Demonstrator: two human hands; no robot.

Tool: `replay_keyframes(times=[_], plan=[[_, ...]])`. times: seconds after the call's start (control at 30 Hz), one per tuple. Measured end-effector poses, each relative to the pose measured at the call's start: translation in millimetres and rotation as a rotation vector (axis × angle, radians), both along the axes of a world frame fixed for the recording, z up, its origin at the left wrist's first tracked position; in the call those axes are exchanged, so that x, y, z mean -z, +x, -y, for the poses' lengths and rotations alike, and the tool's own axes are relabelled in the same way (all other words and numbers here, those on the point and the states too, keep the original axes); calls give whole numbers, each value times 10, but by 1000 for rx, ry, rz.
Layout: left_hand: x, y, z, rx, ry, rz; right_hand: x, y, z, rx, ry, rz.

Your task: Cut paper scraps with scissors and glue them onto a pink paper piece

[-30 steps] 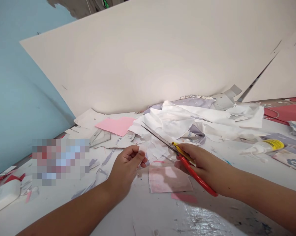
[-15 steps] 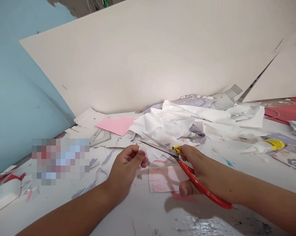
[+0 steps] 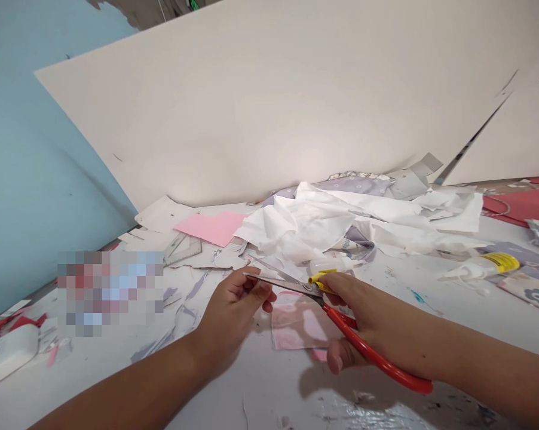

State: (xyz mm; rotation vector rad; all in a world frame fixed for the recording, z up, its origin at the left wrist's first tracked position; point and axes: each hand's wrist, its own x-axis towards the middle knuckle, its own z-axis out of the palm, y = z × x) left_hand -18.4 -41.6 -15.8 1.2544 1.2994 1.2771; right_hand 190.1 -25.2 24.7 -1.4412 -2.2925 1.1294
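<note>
My right hand [image 3: 354,310] grips a pair of scissors [image 3: 372,346] with red handles and metal blades pointing left. The blades are slightly apart, and their tips reach the fingers of my left hand [image 3: 240,304]. That hand is closed in a pinch, and what it holds is too small or hidden to make out. A small yellow piece [image 3: 321,279] shows at the fingers of my right hand, by the scissors' pivot; its kind is unclear. Below the blades a pale pink cloth piece [image 3: 291,328] lies flat on the white table [image 3: 216,394].
White crumpled cloth [image 3: 296,227] is heaped behind the hands, beside a pink sheet [image 3: 213,227] and a clear set square [image 3: 184,251]. A glue bottle [image 3: 484,266] with a yellow label lies right. A large white board [image 3: 273,107] leans at the back. Red sheets [image 3: 520,206] lie far right.
The scissors have moved slightly down and left, bringing their tips over the fingers of my left hand. The left hand has shifted a little to the right.
</note>
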Motion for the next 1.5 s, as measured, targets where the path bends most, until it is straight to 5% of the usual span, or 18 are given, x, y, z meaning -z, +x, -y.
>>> replay_keyframes(times=[0.23, 0.87, 1.17, 1.5], plan=[[12, -9, -16, 147, -43, 108, -17, 0, 8, 4, 25, -48], [14, -27, -18, 176, -99, 137, -18, -4, -8, -25, -10, 28], [-9, 74, 48, 221, -185, 87, 186, 9, -103, 79, -40, -292], [-13, 164, 137, 359, -225, 39, 176, -101, -30, -40, -26, -466]])
